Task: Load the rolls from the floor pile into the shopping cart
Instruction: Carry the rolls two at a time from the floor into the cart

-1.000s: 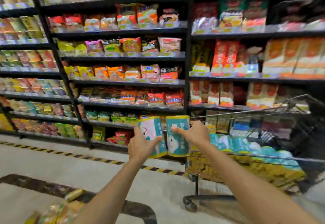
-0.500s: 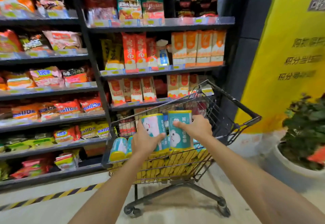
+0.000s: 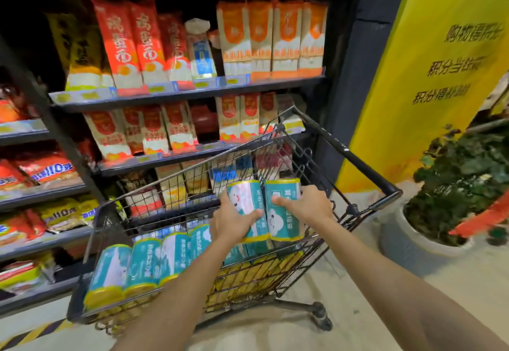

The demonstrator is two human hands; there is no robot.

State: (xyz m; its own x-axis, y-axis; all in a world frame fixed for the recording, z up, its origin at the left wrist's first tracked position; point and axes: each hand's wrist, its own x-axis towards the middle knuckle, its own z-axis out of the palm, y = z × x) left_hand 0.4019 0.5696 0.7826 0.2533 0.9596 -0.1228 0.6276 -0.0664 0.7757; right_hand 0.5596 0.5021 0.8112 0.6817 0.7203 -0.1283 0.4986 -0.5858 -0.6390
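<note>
I hold two teal rolls with yellow ends inside the black wire shopping cart. My left hand grips the left roll, which has a white cartoon face. My right hand grips the right roll, upright beside it. Both rolls are low in the basket, at its right end. A row of several matching rolls lies along the cart's near side, to the left of my arms. The floor pile is out of view.
Store shelves packed with red and orange packets stand right behind the cart. A yellow sign panel rises at the right. A potted plant in a white pot sits close to the cart's right end.
I have turned right towards the cart and lowered both rolls from above its rim down into the basket. The cart now looks closer and larger.
</note>
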